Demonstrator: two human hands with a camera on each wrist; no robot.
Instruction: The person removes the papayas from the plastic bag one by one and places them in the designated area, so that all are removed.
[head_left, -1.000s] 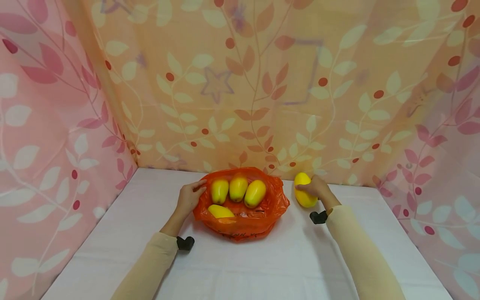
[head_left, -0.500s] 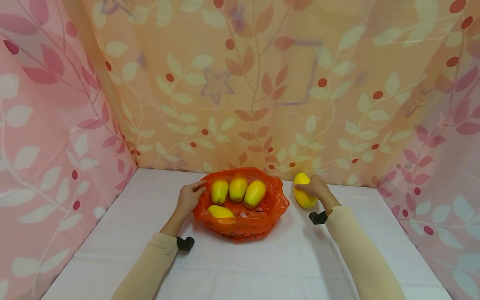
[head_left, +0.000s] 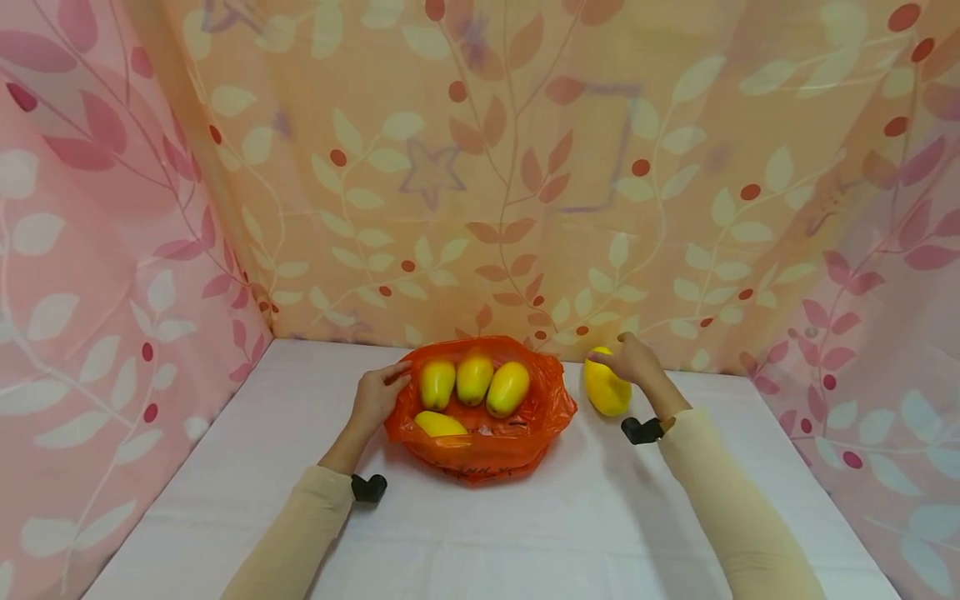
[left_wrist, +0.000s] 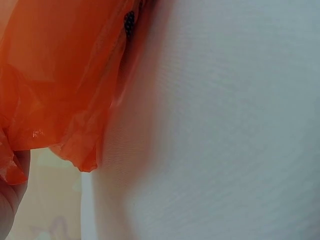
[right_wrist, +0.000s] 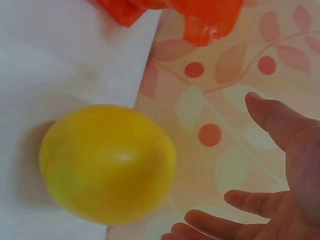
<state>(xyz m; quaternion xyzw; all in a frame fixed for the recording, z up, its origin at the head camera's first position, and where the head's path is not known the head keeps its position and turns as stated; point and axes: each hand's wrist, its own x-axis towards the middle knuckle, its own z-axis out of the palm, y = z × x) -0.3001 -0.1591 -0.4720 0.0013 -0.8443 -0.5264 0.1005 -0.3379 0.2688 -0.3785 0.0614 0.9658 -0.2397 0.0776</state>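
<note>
A red-orange plastic bag (head_left: 480, 462) stands on the table with its mouth spread. Inside it lie several yellow-green mangoes, three in a back row (head_left: 475, 380) and another at the front left (head_left: 439, 423). My left hand (head_left: 375, 397) holds the bag's left rim; in the left wrist view only part of the hand shows beside the orange plastic (left_wrist: 60, 85). To the right of the bag a yellow mango (head_left: 607, 393) lies on the table. Just above it, my right hand (head_left: 637, 365) has its fingers spread; the right wrist view shows a gap between hand (right_wrist: 302, 175) and mango (right_wrist: 107, 165).
A white cloth (head_left: 480, 542) covers the table. An orange leaf-patterned curtain (head_left: 420, 217) hangs close behind the bag and loose mango, and pink curtains (head_left: 97, 250) border both sides. Dark wrist mounts (head_left: 642, 430) stick out inward from both wrists.
My right hand has let go of the loose mango and lifted slightly, fingers opening. That mango stays on the table. The left hand and the bag have not visibly moved.
</note>
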